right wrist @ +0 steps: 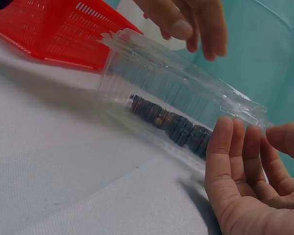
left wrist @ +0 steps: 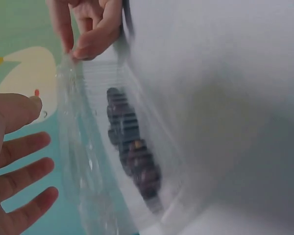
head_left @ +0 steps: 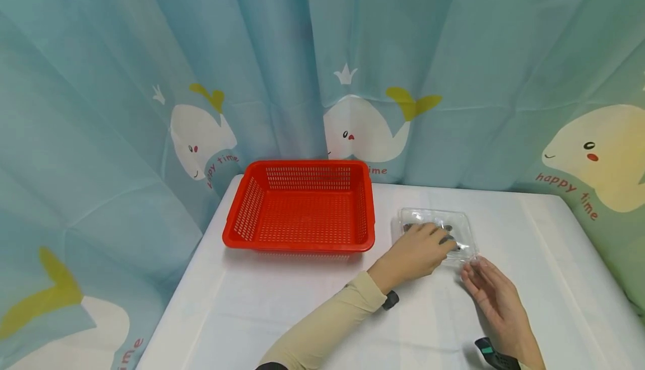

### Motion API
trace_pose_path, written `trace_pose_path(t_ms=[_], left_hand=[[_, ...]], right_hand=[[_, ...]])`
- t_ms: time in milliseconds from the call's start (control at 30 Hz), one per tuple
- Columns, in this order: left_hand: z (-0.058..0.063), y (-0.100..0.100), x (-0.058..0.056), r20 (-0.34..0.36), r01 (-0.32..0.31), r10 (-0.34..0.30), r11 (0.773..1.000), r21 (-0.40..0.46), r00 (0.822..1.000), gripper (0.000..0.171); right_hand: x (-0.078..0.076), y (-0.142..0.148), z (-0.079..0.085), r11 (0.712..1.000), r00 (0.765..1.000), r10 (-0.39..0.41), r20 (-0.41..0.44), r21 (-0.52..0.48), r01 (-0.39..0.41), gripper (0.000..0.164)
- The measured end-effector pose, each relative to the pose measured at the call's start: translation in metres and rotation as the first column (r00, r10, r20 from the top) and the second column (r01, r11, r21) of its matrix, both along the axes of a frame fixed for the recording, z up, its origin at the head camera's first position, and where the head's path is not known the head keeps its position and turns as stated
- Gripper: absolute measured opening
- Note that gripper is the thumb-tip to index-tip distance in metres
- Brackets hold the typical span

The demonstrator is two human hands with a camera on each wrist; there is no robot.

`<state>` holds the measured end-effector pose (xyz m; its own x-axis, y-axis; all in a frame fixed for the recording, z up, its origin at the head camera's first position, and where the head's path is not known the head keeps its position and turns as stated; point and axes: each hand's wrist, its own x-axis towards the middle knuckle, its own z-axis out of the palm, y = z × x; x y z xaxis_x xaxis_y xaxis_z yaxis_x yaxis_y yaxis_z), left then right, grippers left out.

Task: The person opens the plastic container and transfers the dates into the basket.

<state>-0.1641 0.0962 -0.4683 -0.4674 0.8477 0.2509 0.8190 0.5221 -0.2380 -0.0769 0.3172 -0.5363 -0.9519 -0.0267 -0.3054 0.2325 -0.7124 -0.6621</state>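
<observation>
- Hovering over the box (head_left: 467, 234), the left hand (head_left: 417, 251) has its fingers extended and spread; it grasps nothing, and both wrist views show a gap between its fingers and the lid.
- Right hand (head_left: 496, 300): at the near right corner of the box, thumb and fingertips pinching the edge there; palm turned upward in its own wrist view.
- Box: clear plastic, resting on the surface (head_left: 237, 314), right of centre in the head view. Whether the lid is fastened cannot be told.
- Contents: dark, rounded pieces (right wrist: 179, 128) lying close together inside the box, visible through its clear wall; partly hidden by the left hand in the head view. Exact count cannot be made out.
- Basket (head_left: 305, 247): red, with slotted walls, standing on the surface to the left of the box and apart from it; its inner floor is visible in the head view.
- Surface: covered in white, with faint creases.
- Curtain (head_left: 282, 34): blue-green, hung behind the surface, printed with white whales and the words "happy time".
- Sleeve (head_left: 330, 322): pale beige, on the left arm.
</observation>
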Motion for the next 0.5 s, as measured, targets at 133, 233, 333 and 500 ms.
trace_pose_path(t_ms=[133,233,333,500], left_hand=[[-0.004,0.012,-0.004,-0.016,0.018,-0.018,1.000,-0.006,1.000,0.032],[-0.008,0.022,-0.006,-0.032,0.032,-0.032,0.999,-0.012,0.999,0.030],[-0.012,0.031,-0.006,-0.051,0.039,-0.039,0.999,-0.009,0.998,0.028],[-0.017,0.041,-0.006,-0.044,0.023,-0.023,1.000,-0.004,0.999,0.025]], right_hand=[[0.000,0.000,-0.001,1.000,1.000,0.006,-0.023,0.009,-0.006,0.017],[0.000,-0.001,-0.002,1.000,0.999,0.003,-0.037,-0.005,-0.003,0.018],[0.000,-0.001,-0.004,1.000,0.999,-0.002,-0.045,-0.005,0.002,0.018],[-0.001,-0.004,-0.005,0.997,0.999,-0.030,-0.036,0.065,0.032,0.018]])
